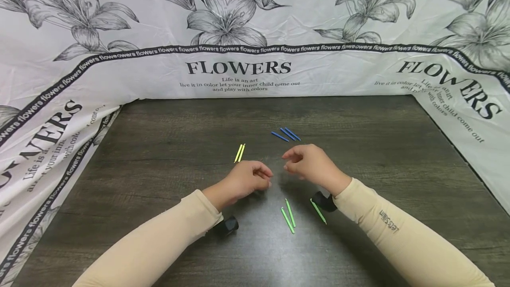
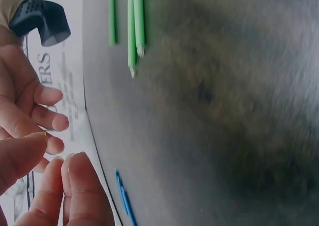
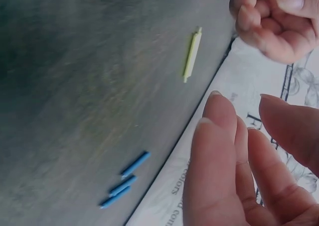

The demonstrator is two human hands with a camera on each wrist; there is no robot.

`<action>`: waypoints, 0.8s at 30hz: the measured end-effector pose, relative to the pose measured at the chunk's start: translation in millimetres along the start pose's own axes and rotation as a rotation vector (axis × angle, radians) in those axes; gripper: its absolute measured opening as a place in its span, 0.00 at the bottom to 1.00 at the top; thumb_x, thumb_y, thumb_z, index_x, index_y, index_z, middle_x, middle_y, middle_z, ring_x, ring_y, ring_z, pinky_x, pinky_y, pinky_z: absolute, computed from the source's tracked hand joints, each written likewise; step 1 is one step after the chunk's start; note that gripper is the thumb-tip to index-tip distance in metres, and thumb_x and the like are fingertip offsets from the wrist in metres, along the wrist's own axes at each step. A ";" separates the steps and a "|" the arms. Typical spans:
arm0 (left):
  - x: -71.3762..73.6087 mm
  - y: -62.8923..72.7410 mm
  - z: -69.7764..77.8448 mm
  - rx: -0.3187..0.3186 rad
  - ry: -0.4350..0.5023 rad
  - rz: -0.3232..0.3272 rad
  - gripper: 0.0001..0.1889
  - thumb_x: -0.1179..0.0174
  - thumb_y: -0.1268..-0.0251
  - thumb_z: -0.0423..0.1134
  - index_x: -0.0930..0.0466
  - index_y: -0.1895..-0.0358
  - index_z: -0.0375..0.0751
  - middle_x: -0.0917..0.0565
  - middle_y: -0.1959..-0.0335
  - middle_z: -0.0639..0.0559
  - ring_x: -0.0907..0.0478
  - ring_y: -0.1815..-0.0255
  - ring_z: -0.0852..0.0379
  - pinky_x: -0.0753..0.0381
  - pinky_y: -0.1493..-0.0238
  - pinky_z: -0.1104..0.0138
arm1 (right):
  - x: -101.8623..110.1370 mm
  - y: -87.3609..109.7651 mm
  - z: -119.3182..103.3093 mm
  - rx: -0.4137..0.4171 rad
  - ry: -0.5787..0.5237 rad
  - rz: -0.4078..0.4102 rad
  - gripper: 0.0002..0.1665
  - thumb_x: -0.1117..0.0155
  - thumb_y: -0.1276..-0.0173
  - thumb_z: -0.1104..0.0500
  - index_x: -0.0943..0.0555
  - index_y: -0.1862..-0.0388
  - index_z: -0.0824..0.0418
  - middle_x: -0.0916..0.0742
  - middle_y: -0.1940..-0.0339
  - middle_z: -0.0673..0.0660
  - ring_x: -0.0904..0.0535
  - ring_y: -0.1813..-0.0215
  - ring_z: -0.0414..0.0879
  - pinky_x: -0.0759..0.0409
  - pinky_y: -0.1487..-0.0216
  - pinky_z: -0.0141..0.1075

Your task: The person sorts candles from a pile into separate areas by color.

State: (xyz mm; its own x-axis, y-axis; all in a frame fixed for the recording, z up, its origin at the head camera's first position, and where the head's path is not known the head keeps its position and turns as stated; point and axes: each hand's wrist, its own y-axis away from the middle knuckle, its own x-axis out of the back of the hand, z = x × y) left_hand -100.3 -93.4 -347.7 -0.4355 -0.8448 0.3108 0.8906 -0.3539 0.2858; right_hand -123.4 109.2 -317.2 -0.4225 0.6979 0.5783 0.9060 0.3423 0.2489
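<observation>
My left hand (image 1: 244,181) hovers over the middle of the table, its fingers loosely bent and nothing in them. Opposite it, a short gap away, my right hand (image 1: 312,167) is also raised with relaxed fingers and holds nothing. Two thin yellow candles (image 1: 240,153) lie side by side just beyond the left hand. Three blue candles (image 3: 135,165) lie beyond the right hand, one slightly apart from the other two. Nearer to me are two green candles (image 1: 287,220) close together, and a third green candle (image 1: 318,211) lies to their right, under the right wrist.
The dark wood-grain table (image 1: 159,127) stretches under both arms. White flower-printed cloth (image 1: 239,79) rises along its back and both sides. Black devices (image 1: 229,225) sit at both wrists, below cream sleeves (image 1: 159,234).
</observation>
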 end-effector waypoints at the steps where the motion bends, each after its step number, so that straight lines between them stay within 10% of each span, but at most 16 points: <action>1: -1.9 0.6 -0.9 -0.008 0.000 -0.005 0.14 0.38 0.49 0.28 0.19 0.55 0.30 0.18 0.66 0.48 0.24 0.68 0.60 0.24 0.66 0.69 | 0.5 1.5 2.0 -0.002 -0.003 0.001 0.16 0.38 0.34 0.63 0.19 0.47 0.65 0.13 0.60 0.55 0.16 0.59 0.47 0.20 0.65 0.39; 24: -35.3 16.9 -4.4 -0.001 -0.013 -0.024 0.09 0.35 0.50 0.26 0.20 0.64 0.27 0.21 0.76 0.51 0.29 0.78 0.62 0.30 0.77 0.72 | -1.2 24.8 33.4 -0.058 -0.007 -0.022 0.14 0.41 0.36 0.67 0.19 0.52 0.68 0.12 0.64 0.56 0.17 0.64 0.45 0.21 0.68 0.39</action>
State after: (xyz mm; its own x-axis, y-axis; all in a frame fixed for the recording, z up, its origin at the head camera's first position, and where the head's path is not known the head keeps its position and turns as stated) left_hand -69.2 -71.4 -357.9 -0.4585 -0.8308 0.3154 0.8800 -0.3747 0.2921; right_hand -101.2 137.9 -337.6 -0.4421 0.6948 0.5672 0.8964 0.3209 0.3057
